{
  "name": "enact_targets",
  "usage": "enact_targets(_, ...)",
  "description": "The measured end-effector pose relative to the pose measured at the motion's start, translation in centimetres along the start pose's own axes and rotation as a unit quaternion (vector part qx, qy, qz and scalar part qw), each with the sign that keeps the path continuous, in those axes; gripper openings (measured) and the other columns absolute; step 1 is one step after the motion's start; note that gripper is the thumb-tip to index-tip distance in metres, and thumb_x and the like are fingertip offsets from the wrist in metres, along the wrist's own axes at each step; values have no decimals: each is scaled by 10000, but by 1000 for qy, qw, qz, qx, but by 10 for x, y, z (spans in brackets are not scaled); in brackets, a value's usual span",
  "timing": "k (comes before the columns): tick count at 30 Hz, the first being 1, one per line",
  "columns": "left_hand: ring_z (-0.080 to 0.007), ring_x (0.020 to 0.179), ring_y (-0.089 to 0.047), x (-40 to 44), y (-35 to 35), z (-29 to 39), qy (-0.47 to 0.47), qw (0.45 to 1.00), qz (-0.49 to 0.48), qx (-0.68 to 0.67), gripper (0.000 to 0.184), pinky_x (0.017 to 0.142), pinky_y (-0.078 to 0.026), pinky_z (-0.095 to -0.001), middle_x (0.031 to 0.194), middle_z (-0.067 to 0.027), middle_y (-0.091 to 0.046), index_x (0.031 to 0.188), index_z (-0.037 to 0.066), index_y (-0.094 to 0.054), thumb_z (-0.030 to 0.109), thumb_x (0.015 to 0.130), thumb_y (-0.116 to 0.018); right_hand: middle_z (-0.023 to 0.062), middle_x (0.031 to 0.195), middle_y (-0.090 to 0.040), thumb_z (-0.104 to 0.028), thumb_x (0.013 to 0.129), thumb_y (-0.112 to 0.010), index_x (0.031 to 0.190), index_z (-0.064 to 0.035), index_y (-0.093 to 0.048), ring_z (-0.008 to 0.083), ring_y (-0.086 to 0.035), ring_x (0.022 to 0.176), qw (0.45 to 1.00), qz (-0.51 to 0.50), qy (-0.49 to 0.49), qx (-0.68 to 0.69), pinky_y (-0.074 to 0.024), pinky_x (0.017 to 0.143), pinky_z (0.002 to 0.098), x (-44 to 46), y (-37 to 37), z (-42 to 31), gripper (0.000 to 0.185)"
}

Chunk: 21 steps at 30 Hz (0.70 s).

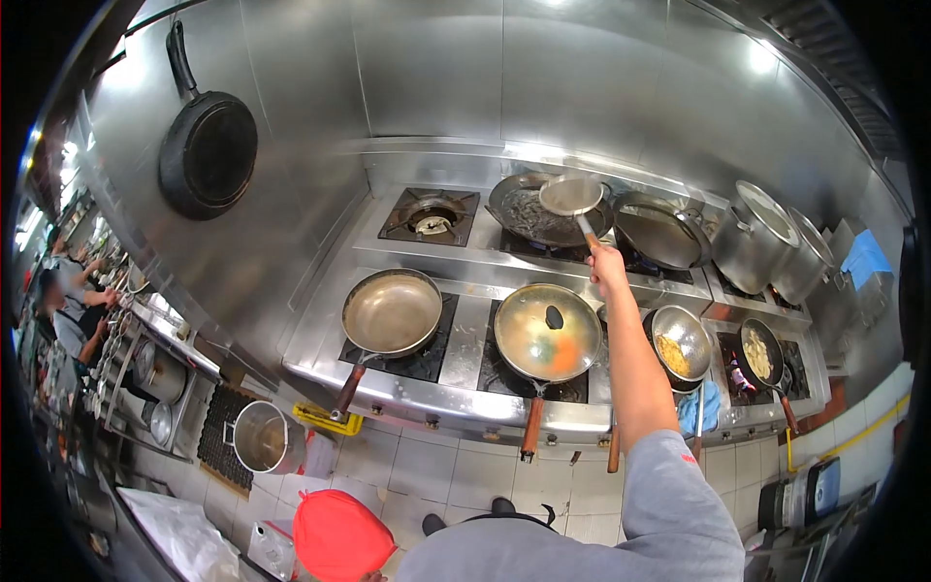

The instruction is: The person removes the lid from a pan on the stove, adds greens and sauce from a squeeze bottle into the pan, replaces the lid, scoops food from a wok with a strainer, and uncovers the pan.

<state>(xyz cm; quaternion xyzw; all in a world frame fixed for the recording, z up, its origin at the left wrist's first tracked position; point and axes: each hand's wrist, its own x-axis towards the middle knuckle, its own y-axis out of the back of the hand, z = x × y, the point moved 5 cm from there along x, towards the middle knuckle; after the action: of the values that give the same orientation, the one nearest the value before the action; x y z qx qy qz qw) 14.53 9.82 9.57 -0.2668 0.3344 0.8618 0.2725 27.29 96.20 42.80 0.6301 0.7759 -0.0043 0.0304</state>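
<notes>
We observe the right hand [606, 269] closed around the handle of a strainer [570, 195], fingers wrapped and pressed inward. The strainer's mesh bowl is at the far wok [529, 215], over its right part; the long handle appears to keep the fingers clear of the heat. The wok sits on the far row, so we judge that the arm is stretched out to reach it over the near row.

In the near row, the handles of the uncovered pan [390, 312], the lidded pan [545, 339] and the small pan [758, 353] point to the near edge, presumably for easy grasping. The lid likely holds in heat. A steel bowl [686, 341] with yellow pieces stands right of the forearm, with a blue cloth [700, 407] just beside it. 2 tall pots stand at the far right.

Hidden or unclear: we cannot tell whether the mesh touches the wok's contents. The forearm covers part of the near row, and 1 wooden handle beside it leads to something we cannot identify. The lid clouds the food beneath. We cannot tell the left hand's state; a small shape by the red item [341, 535], cut off by the lower edge, is unidentifiable.
</notes>
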Motion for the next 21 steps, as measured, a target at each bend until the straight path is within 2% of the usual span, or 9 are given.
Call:
enact_targets(6, -236, 669, -580, 11, 6, 6, -11, 1000, -8, 5, 355, 547, -461, -357, 853, -127, -606, 1032, 57, -551, 356, 847, -508, -2, 583, -465, -177, 850, -451, 1028, -38, -534, 98, -379, 390, 994, 80, 65, -24, -310, 330, 262, 1, 36, 16, 240)
enact_targets(8, -238, 672, -578, 14, 8, 9, -14, 1000, -10, 7, 348, 550, -458, -359, 849, -128, -606, 1026, 58, -553, 353, 848, -504, 156, 834, -616, -198, 825, -486, 1027, -23, -555, 281, -605, 764, 957, 137, 142, -214, -471, 650, 375, 17, 58, 9, 276)
enact_targets(9, -240, 673, -578, 16, 9, 10, -15, 1000, -10, 9, 344, 551, -457, -360, 848, -128, -606, 1023, 59, -554, 351, 849, -503, 215, 987, -595, -203, 808, -489, 1010, -2, -557, 359, -562, 945, 948, 139, 105, -265, -428, 817, 403, 22, 65, 6, 293)
enact_targets(12, -244, 677, -576, 18, 8, 10, -17, 1000, -10, 9, 334, 556, -453, -364, 843, -129, -605, 1014, 61, -556, 347, 851, -497, 212, 996, -591, -204, 807, -477, 1021, -2, -556, 375, -541, 966, 924, 131, 34, -358, -422, 823, 421, 27, 72, 9, 304)
enact_targets(13, -245, 679, -575, 18, 7, 10, -18, 1000, -9, 9, 331, 557, -452, -365, 841, -130, -605, 1011, 62, -556, 346, 851, -496, 213, 884, -615, -177, 801, -472, 970, 15, -567, 364, -595, 836, 909, 130, 57, -392, -459, 713, 425, 28, 69, 9, 273)
enact_targets(14, -247, 680, -574, 17, 6, 10, -18, 1000, -8, 10, 328, 559, -450, -367, 840, -130, -605, 1008, 63, -557, 344, 852, -494, 213, 884, -615, -177, 801, -472, 970, 15, -567, 364, -595, 836, 909, 128, 60, -391, -459, 713, 425, 30, 66, 11, 273)
enact_targets(16, -249, 683, -573, 16, 5, 10, -17, 1000, -8, 13, 322, 562, -447, -369, 836, -131, -605, 1002, 64, -559, 341, 853, -491, 187, 725, -599, -162, 793, -484, 905, 30, -577, 315, -598, 619, 950, 50, -3, -307, -453, 536, 413, 26, 51, 19, 241)
enact_targets(17, -251, 685, -573, 15, 2, 10, -15, 1000, -9, 14, 319, 563, -446, -370, 835, -131, -604, 999, 65, -559, 340, 854, -489, 123, 591, -526, -164, 799, -495, 805, 34, -570, 225, -509, 454, 965, 36, 25, -258, -369, 387, 377, 22, 41, 18, 212)
enact_targets(21, -256, 690, -570, 10, 1, 7, -18, 999, -8, 29, 307, 569, -441, -375, 828, -133, -604, 987, 68, -562, 334, 856, -482, 30, 564, -453, -184, 830, -485, 791, -13, -532, 155, -392, 392, 988, -25, -39, -149, -287, 334, 319, 22, 12, 23, 181)
